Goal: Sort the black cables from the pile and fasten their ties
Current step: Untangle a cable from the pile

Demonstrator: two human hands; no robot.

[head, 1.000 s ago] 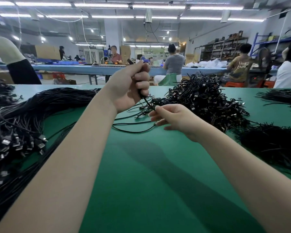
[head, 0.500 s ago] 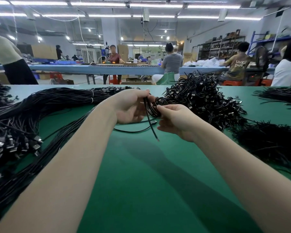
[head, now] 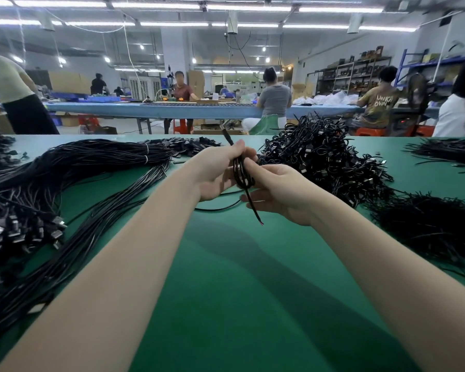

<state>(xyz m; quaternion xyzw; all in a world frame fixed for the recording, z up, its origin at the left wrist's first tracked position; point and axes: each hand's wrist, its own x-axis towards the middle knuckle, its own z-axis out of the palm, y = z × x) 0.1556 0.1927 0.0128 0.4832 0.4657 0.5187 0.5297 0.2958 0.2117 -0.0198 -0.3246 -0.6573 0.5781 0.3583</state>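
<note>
Black cable, folded into a short coil, is held above the green desk between both hands, near the desk's middle. Left hand grips the coil from the left, fingers curled round the upper part of the loops with the thumb on top. Right hand meets the coil from the right: the index finger lies along the loops, and the remaining fingers curl under them. One plug end projects upward and away from the coil, above the left hand. One loose tail hangs down from the coil toward the desk; red shows at its tip.

Relative to the coil:
- Right and slightly beyond: a tall pile of coiled black cables with metal connectors, resting on the desk.
- Right and nearer the camera: a heap of thin black ties.
- Far right, at the desk edge: a further spread of black strands.
- Left: a long bundle of uncoiled black cables, bound with pale bands, its connector ends fanning toward the near left.
- Directly below: a single black cable lying flat on the desk.

Behind the desk, several people sit at a blue worktable.
</note>
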